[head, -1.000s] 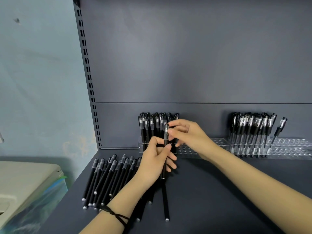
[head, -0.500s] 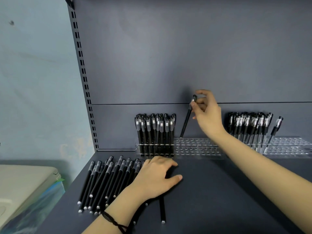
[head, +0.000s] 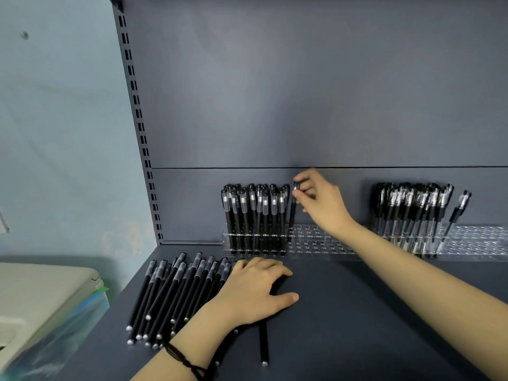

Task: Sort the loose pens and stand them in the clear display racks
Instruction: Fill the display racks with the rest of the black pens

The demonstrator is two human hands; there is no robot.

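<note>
Left hand (head: 255, 292) seemingly hides several loose pens (head: 170, 295).

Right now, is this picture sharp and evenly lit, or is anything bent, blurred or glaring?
Head view: the wide lens bends the slotted post so it leans; light is soft and even, with a faint shadow under the left hand; the clear rack shows small glints, no harsh glare; the right hand and its pen look slightly soft.
</note>
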